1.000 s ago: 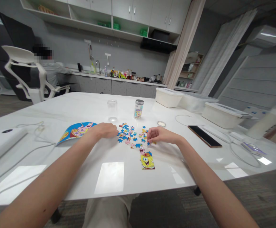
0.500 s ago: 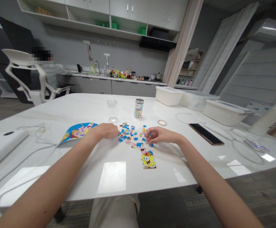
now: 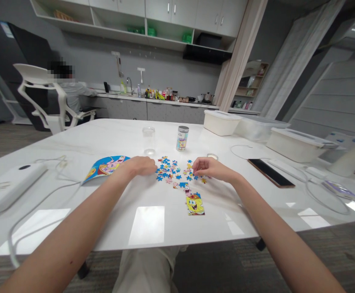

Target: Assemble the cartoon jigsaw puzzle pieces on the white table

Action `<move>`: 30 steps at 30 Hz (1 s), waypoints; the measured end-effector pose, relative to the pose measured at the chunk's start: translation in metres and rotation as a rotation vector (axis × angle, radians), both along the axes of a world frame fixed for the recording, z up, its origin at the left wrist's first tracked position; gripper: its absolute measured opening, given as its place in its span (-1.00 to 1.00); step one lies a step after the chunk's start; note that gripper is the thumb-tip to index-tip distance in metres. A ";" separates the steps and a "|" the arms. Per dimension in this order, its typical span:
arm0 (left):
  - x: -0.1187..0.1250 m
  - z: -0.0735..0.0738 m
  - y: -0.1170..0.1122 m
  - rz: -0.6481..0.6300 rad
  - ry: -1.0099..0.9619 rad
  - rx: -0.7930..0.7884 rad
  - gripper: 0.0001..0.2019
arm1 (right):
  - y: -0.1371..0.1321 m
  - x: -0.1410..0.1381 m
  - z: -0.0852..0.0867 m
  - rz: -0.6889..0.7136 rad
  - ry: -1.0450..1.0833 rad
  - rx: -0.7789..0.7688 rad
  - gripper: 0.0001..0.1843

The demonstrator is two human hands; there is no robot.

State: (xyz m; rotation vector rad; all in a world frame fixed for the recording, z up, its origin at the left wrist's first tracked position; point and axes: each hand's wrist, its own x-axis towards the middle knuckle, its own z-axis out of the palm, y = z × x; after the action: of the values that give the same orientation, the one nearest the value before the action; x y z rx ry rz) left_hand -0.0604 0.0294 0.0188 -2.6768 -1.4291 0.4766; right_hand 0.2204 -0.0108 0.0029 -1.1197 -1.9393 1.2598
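Note:
Several loose jigsaw pieces (image 3: 174, 171), mostly blue, lie scattered on the white table (image 3: 153, 228). A small joined section with a yellow cartoon figure (image 3: 195, 204) lies nearer to me. My left hand (image 3: 141, 166) rests curled at the left edge of the pieces, fingertips hidden. My right hand (image 3: 209, 168) hovers at the right edge of the scatter, fingers pinched together over a piece I cannot make out. A blue picture sheet (image 3: 106, 166) lies left of my left hand.
Behind the pieces stand an empty clear jar (image 3: 148, 140), a printed jar with a lid (image 3: 182, 138) and a small round lid (image 3: 211, 156). A phone (image 3: 270, 172), white bins (image 3: 222, 122), cables and a white device (image 3: 9, 185) sit around. A person sits at the far counter by a white chair (image 3: 43, 97).
My right hand has lifted slightly and moved a little toward the far side of the pieces. The left hand stays put. The view has shifted slightly.

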 end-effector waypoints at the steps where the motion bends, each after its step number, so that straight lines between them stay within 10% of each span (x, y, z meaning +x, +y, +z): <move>1: 0.000 0.000 0.000 0.024 0.014 -0.001 -0.68 | 0.001 0.001 -0.001 -0.055 -0.014 0.023 -0.79; 13: 0.003 -0.006 0.004 -0.031 -0.015 0.119 -0.55 | 0.023 0.020 -0.013 -0.553 -0.035 0.209 -0.90; 30: 0.006 -0.002 0.004 -0.033 0.049 0.121 -0.59 | 0.042 0.034 -0.035 -0.711 -0.251 0.290 -0.87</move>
State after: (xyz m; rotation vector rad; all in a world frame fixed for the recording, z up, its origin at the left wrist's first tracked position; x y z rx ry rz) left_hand -0.0542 0.0334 0.0168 -2.5718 -1.3526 0.4355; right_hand 0.2542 0.0317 -0.0318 -1.6566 -1.5786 0.4607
